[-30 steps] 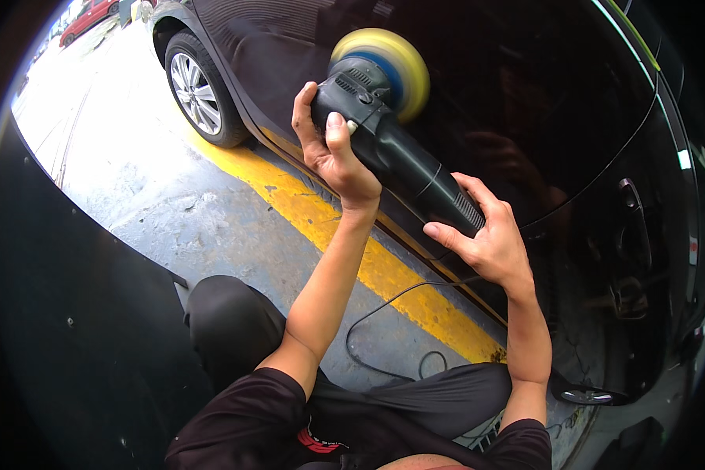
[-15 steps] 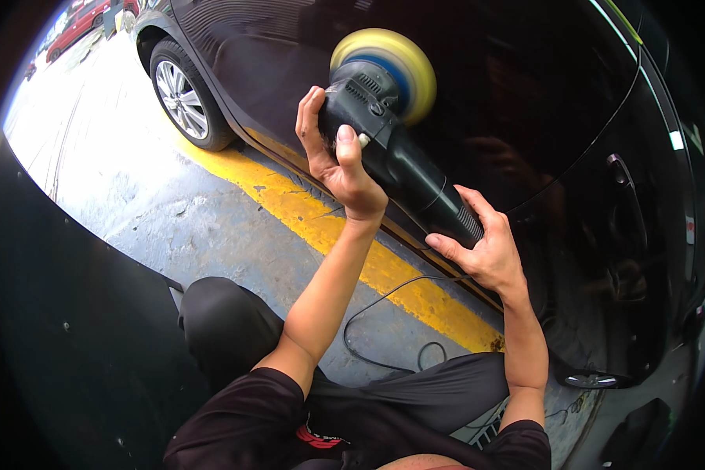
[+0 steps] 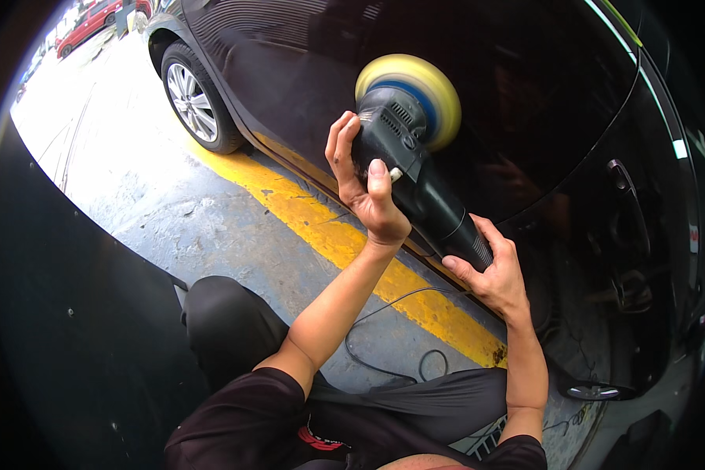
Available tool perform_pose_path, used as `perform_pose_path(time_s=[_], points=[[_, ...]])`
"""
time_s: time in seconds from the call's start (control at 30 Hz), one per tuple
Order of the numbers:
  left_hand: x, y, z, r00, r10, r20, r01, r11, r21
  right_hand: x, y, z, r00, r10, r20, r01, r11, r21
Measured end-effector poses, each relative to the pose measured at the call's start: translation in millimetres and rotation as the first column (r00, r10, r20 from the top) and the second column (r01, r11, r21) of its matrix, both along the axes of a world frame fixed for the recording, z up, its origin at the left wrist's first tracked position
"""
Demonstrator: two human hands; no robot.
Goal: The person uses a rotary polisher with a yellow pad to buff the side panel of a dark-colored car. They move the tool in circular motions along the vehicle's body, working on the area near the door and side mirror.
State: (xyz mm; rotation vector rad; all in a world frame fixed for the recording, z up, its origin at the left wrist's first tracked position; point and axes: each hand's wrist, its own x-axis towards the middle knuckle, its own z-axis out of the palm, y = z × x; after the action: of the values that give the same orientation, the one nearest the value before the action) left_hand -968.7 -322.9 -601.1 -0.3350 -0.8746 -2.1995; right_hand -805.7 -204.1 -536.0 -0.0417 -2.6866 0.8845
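As yellow pad blurs — left grip cupping polisher, right grip clasping handle.

Floor glaring white upper left; yellow pad blurred; edges bent, dark

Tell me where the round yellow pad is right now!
In the head view, the round yellow pad sits near the top, just right of centre, at the end of the black plastic polisher by the dark glossy car door.
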Motion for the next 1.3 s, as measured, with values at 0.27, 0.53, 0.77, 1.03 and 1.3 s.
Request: perform_pose_path(time_s=[0.27, 0.53, 0.77, 1.03, 1.3], points=[[15.5, 16.3, -9.3, 0.996, 0.030, -0.087, -0.035, 0.998, -0.056, 13.6, 9.9, -1.0, 0.995, -0.057, 0.083, 0.057, 0.998, 0.001], [35.6, 31.4, -7.8, 0.992, 0.016, -0.124, -0.025, 0.997, -0.073, 28.7, 24.8, -2.8, 0.997, -0.060, 0.055, 0.056, 0.996, 0.074], [56.5, 47.5, -14.3, 0.991, 0.007, -0.130, -0.027, 0.988, -0.154, 46.3, 45.7, -12.9, 0.989, -0.125, 0.079, 0.118, 0.989, 0.094], [77.6, 64.7, -14.1, 0.971, 0.001, -0.240, -0.043, 0.985, -0.170, 66.6, 48.2, -5.0, 0.962, -0.175, 0.212, 0.188, 0.981, -0.043], [102.7, 84.9, -5.6, 0.958, -0.031, -0.284, -0.016, 0.987, -0.161, 97.0, 70.6, -12.6, 0.970, -0.188, 0.155, 0.202, 0.976, -0.080]])
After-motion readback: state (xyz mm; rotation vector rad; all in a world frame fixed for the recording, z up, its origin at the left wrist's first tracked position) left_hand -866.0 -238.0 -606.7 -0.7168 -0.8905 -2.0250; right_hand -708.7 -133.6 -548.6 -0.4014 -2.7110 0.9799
